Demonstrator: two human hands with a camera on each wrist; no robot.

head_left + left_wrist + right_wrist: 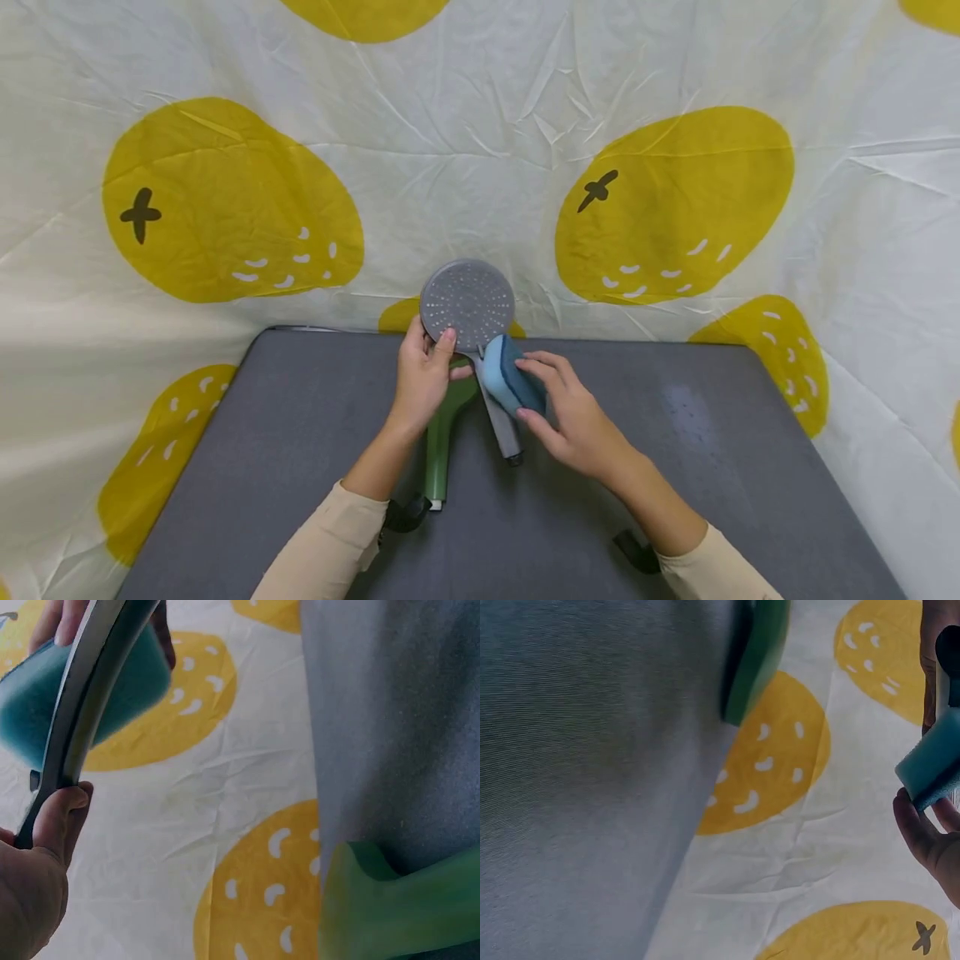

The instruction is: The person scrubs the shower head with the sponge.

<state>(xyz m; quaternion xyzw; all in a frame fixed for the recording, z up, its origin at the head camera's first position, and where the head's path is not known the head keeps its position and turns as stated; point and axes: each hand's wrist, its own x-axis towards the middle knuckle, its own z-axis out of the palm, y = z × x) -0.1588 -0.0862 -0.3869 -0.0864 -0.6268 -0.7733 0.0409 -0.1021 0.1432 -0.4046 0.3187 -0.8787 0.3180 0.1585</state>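
A grey shower head [467, 302] is held up over the far part of the table, its round nozzle face toward the head camera. My left hand [422, 375] grips it at the base of the round head, thumb on the front edge. In my right hand [573, 412], a blue sponge [512, 377] with a darker scouring side is pinched between thumb and fingers. Its light side lies against the shower head's handle [501, 421]. The left wrist view shows the sponge [124, 694] behind the handle.
On the grey table [300, 450] lies a green handled object [442, 433], partly hidden behind my left hand and the shower head. A white cloth [465, 192] with yellow fruit prints hangs behind the table's back edge and along its sides.
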